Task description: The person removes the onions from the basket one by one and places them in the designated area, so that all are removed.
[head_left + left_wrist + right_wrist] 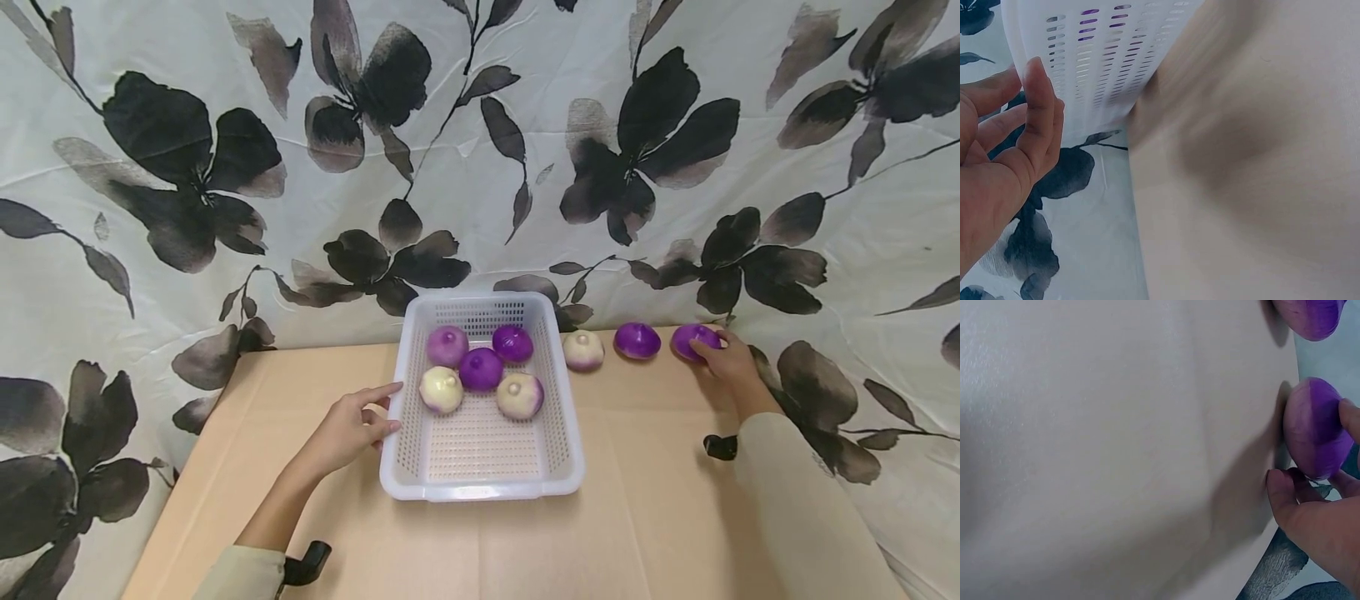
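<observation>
Grasp stage, far right corner of table point(637, 475): right hand point(726, 360) apparently pinches purple onion point(688, 338); left hand point(345, 432), fingers loosely bent, touches basket point(480, 492); lifting would need firm closure.

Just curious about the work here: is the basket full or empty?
Partly full: the basket holds five onions, and its near end is bare.

Fingers point(1039, 112) touch the rim point(1012, 28) of a slotted white basket point(1069, 56) on a beige tabletop point(1260, 212).
</observation>
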`<state>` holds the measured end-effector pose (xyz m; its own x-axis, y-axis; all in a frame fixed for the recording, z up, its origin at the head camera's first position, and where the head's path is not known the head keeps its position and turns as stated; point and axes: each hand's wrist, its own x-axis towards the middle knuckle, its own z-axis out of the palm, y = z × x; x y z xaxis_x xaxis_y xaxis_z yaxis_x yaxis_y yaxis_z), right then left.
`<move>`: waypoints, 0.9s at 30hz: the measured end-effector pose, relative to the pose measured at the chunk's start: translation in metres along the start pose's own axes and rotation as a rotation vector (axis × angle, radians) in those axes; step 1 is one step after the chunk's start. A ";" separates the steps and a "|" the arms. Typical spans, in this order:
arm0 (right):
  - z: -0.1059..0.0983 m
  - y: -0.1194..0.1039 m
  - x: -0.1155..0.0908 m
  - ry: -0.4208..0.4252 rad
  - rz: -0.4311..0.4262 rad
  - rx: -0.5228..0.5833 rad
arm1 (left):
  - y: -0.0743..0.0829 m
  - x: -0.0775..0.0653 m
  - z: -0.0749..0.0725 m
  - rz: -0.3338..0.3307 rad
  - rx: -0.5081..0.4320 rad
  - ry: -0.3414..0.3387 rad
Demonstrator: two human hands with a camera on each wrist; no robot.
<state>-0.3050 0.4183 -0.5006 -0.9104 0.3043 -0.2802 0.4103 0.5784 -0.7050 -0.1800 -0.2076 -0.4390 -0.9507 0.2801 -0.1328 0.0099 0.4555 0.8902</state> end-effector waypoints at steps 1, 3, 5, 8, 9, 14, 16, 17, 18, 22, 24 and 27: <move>0.000 0.001 0.000 -0.005 -0.001 0.007 | 0.000 0.000 0.000 -0.001 -0.001 -0.001; 0.000 0.001 0.000 -0.013 -0.001 0.026 | 0.000 0.000 0.000 0.001 -0.002 -0.001; 0.000 0.002 0.001 -0.017 -0.001 0.038 | 0.001 0.001 0.000 0.001 -0.002 0.000; -0.001 0.001 0.000 -0.014 -0.004 0.022 | 0.001 0.001 0.001 0.001 0.004 0.002; -0.001 0.000 0.000 -0.015 -0.003 0.014 | 0.000 0.001 0.001 -0.001 0.006 0.003; -0.002 -0.001 -0.001 -0.020 0.010 -0.035 | -0.001 0.001 0.001 -0.003 0.008 0.006; -0.002 -0.001 -0.002 -0.023 0.011 -0.046 | -0.002 0.001 0.001 -0.004 0.007 0.008; -0.002 -0.001 -0.002 -0.026 0.013 -0.041 | -0.003 0.001 0.001 -0.006 0.007 0.008; -0.002 0.000 -0.002 -0.029 0.014 -0.037 | -0.003 0.001 0.001 -0.008 0.006 0.008; -0.003 0.002 -0.001 -0.035 0.005 -0.020 | -0.003 0.001 0.001 -0.005 0.006 0.007; -0.003 0.004 0.000 -0.036 0.002 -0.021 | -0.002 0.001 0.001 0.001 0.007 0.007; -0.004 0.005 -0.001 -0.041 0.005 -0.018 | -0.002 0.001 0.001 0.003 0.013 0.010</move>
<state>-0.3019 0.4243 -0.5016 -0.9097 0.2762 -0.3100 0.4151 0.5910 -0.6916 -0.1810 -0.2070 -0.4418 -0.9536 0.2735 -0.1256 0.0170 0.4656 0.8848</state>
